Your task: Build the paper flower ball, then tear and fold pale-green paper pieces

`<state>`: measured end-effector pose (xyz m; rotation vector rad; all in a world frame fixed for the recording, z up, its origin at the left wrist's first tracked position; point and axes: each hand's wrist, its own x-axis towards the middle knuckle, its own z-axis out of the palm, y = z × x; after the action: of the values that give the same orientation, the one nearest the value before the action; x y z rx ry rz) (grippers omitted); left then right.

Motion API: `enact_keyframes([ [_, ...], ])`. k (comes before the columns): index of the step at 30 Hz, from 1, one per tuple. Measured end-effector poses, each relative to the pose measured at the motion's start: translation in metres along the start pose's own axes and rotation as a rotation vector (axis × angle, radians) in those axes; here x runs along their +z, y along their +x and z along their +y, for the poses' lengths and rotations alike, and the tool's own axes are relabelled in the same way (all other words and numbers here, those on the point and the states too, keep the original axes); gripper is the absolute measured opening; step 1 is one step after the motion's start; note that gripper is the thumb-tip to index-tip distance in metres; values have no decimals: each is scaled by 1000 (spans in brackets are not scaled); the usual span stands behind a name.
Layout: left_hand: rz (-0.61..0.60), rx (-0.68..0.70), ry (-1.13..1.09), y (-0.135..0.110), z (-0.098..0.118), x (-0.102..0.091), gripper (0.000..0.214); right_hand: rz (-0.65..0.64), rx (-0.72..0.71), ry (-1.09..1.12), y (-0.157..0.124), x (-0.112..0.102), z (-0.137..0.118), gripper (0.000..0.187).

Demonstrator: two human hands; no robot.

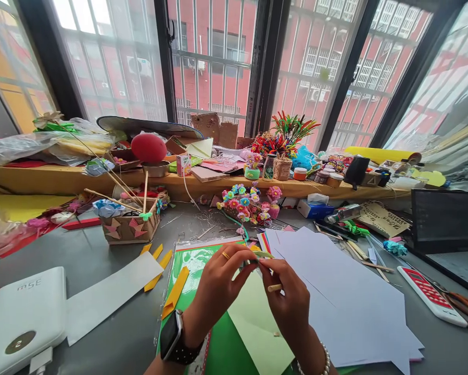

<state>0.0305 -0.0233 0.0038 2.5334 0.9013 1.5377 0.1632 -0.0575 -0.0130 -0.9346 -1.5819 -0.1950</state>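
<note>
My left hand (222, 278), with a gold ring and a smartwatch at the wrist, pinches one end of a thin pale green paper strip (264, 254). My right hand (288, 294) pinches the strip from the other side and also holds a short wooden stick (275, 287) under its fingers. Both hands hover over a light green paper sheet (257, 328) lying on a darker green folder (194, 260). Yellow paper strips (175, 291) lie just left of the folder.
A stack of white sheets (343, 291) lies to the right, a red calculator (431, 294) beyond it. A white power bank (23, 317) and white paper strip (109, 294) sit left. A cardboard box (130, 226), paper flowers (247, 203) and craft clutter fill the back.
</note>
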Motion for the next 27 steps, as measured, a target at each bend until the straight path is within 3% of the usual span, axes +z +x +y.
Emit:
enact_keyframes([
  [21, -18, -40, 2, 2, 1, -2, 6, -1, -15, -17, -1, 1, 2, 15],
  [27, 9, 70, 162, 2, 2, -2, 7, -7, 2, -30, 0, 2, 1, 13],
])
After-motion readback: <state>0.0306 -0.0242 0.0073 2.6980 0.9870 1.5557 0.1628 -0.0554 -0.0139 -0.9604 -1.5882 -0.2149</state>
